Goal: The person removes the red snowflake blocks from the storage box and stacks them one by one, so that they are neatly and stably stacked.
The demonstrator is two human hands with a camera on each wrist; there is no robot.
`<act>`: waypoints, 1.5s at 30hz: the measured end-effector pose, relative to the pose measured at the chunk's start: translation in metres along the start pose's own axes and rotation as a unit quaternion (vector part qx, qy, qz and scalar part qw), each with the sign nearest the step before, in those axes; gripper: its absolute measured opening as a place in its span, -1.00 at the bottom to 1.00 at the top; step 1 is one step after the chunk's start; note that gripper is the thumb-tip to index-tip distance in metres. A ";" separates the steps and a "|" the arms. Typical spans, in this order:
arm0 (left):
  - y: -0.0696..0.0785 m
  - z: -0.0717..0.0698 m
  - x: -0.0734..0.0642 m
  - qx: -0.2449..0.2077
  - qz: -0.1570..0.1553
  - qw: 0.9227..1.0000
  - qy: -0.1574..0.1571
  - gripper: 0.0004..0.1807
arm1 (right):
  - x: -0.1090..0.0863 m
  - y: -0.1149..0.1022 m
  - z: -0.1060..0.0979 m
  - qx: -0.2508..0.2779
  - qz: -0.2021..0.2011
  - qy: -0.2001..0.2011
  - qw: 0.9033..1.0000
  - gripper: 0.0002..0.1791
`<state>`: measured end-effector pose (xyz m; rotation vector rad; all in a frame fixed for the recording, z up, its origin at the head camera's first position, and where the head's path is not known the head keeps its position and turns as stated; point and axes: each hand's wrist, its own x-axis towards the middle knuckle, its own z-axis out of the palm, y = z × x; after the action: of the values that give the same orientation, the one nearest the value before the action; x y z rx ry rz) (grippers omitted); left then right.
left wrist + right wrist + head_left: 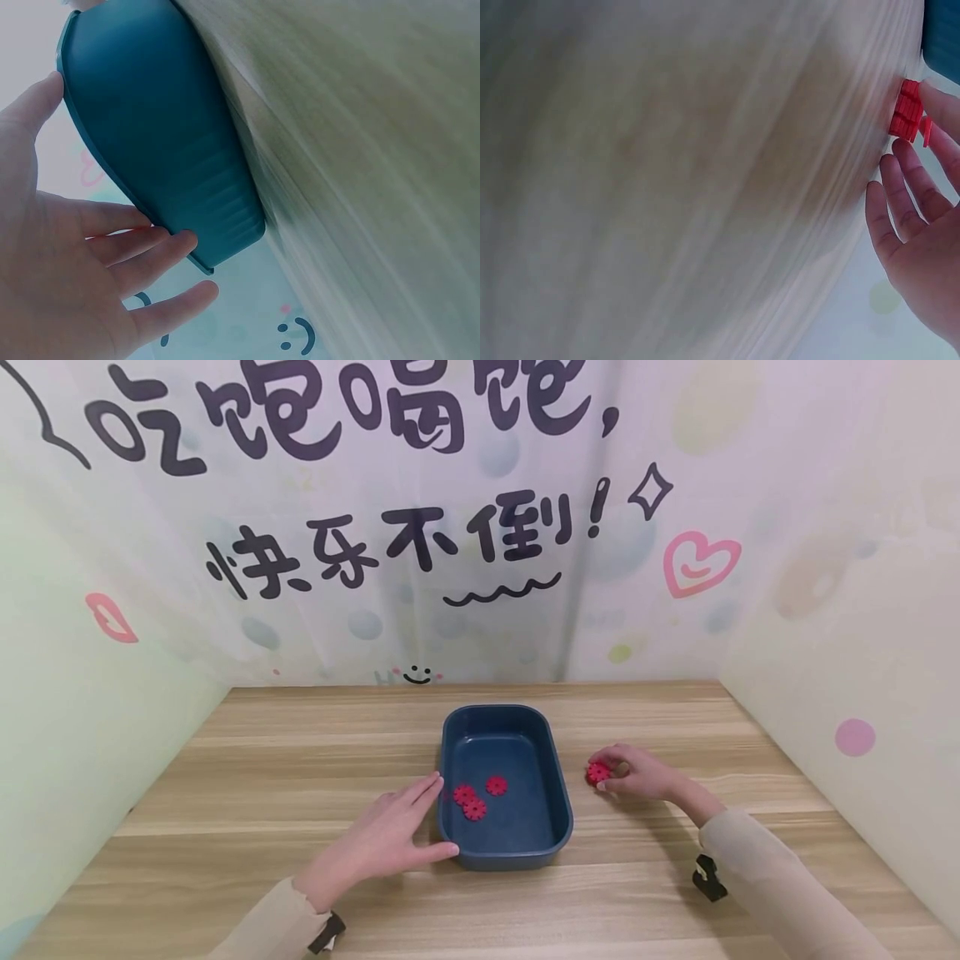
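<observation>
Nearest of all, a pale sleeve leads to the person's left hand, fingers straight and thumb spread wide, touching the left side of a blue tray; I'd say it is steadying it. On the tray floor lie three notched red discs, two of them touching toward the left wall and one just apart. Right of the tray, on the wooden table, stands a small stack of red discs, well apart from the left hand and right at the fingertips of the right hand. Its thumb and forefinger pinch red there, though whether one disc or several I can't tell. To my eye the step in hand is picking from that stack; the next move seems to call for a clean lift without toppling the others.
</observation>
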<state>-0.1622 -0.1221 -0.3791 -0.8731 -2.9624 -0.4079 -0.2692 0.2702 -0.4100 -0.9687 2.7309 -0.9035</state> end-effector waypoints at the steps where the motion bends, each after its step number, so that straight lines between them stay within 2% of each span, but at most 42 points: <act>1: 0.000 0.000 0.000 0.000 0.000 1.000 0.000 -0.03 | 0.000 0.000 0.000 0.001 -0.003 -0.001 1.000 -0.61; 13: 0.000 0.000 -0.001 0.005 0.002 1.000 0.002 -0.02 | 0.001 -0.001 0.001 -0.004 0.003 -0.004 1.000 -0.62; 27: 0.000 0.000 -0.001 0.004 0.006 1.000 0.002 -0.02 | 0.001 -0.002 -0.001 0.022 0.009 0.002 1.000 -0.56; 31: 0.000 0.000 -0.001 0.001 0.005 1.000 0.002 -0.04 | 0.005 -0.011 -0.012 0.036 0.012 0.012 0.999 -0.56; 35: 0.000 -0.001 -0.001 -0.003 0.003 1.000 -0.001 -0.03 | 0.017 -0.020 -0.025 0.014 -0.005 0.025 1.000 -0.59; 38: 0.000 -0.001 0.000 -0.002 0.002 1.000 -0.003 -0.02 | 0.027 -0.030 -0.035 -0.011 -0.014 0.023 1.000 -0.62; 45: 0.001 -0.001 0.000 0.002 0.002 1.000 -0.005 0.00 | 0.051 -0.062 -0.057 -0.030 -0.014 -0.007 0.999 -0.58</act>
<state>-0.1621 -0.1215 -0.3775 -0.8822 -2.9696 -0.3991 -0.2925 0.2290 -0.3233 -1.0218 2.7553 -0.8202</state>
